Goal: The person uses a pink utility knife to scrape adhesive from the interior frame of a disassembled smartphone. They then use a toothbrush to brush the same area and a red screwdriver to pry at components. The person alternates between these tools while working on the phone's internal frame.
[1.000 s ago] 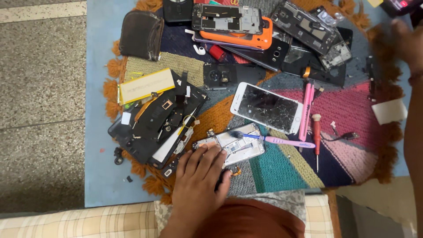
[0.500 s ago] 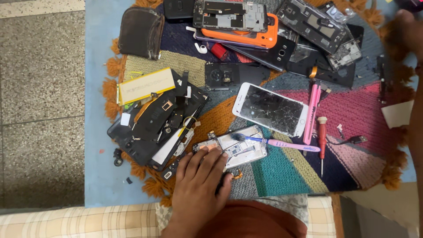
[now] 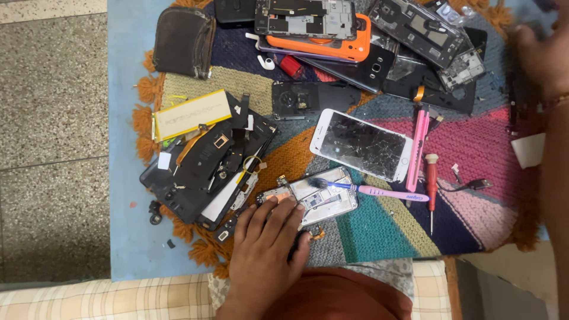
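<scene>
Left hand (image 3: 264, 249), fingers spread flat, presses the opened phone frame (image 3: 311, 198) at lower centre; right hand (image 3: 542, 56) blurred upper right, grip unclear.

the left hand (image 3: 264, 252) is bare, with no ring, watch or glove, and its short nails are unpainted; the forearm behind it shows no sleeve. just beside that forearm lies rust-orange cloth (image 3: 344, 296) worn over the lap. the right hand (image 3: 542, 56), blurred, is bare too, with a thin band (image 3: 557, 102) around its wrist and an unsleeved forearm.
</scene>
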